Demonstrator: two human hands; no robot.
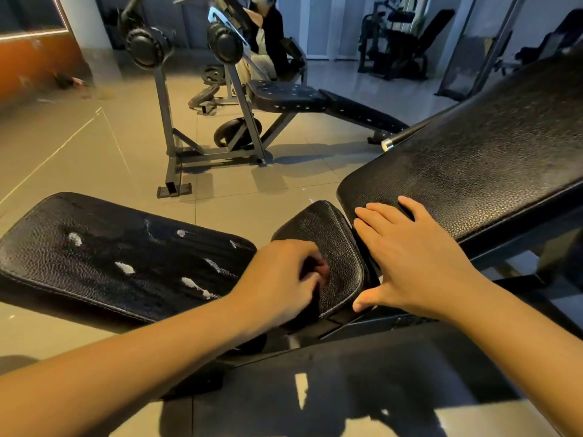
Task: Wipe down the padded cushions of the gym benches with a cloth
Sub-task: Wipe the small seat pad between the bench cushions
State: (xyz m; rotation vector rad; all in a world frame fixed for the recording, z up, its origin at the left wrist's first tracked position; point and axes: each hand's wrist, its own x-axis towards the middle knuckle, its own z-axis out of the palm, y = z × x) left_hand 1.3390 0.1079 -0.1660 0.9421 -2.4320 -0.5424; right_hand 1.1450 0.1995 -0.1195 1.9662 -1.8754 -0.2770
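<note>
My left hand [280,279] is curled on the near left edge of the small black seat cushion [337,247]. It grips a dark cloth [303,316], which shows only as a dark bunch under the palm and between the fingers. My right hand [410,257] lies flat with fingers spread on the lower end of the long inclined back cushion [473,159]. Its thumb points down toward the gap beside the seat cushion. A second flat black bench cushion [104,257], with several worn white patches, lies to the left.
A black bench frame [362,367] sits under my arms. Across the tiled floor [79,152] stands another decline bench [315,100] with roller pads and a grey steel stand [170,146]. A seated person [268,39] and more machines are at the back.
</note>
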